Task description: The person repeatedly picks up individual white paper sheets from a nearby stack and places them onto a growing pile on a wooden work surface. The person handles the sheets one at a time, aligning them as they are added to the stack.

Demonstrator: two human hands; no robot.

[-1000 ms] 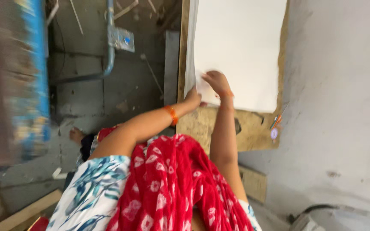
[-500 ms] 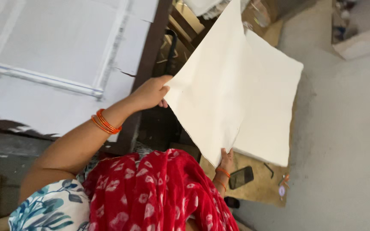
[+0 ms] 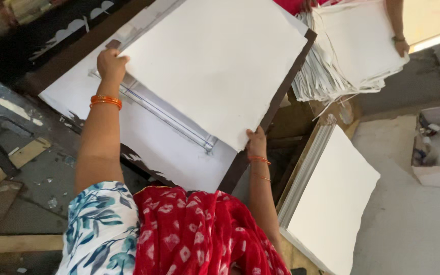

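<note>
the large white sheet (image 3: 215,66) is held out flat over the white board (image 3: 179,153) with the clear ruler-like bar (image 3: 164,114), covering most of its upper part. the left hand (image 3: 110,63) has its fingers closed on the sheet's corner farthest from the board's dark edge, and the right hand (image 3: 255,145) pinches the opposite corner where the sheet overhangs that dark edge.

the sheet looks light and thin but fairly stiff, like handmade paper: it spans between the two corners without much sag, and its edges look slightly rough. it would likely crease if bent sharply, so opposite corners seem the sound places to hold it.

beside the board lies a stack of white sheets (image 3: 332,203). beyond the board, another person's hand (image 3: 401,47) rests on a fanned pile of sheets (image 3: 342,61).
</note>
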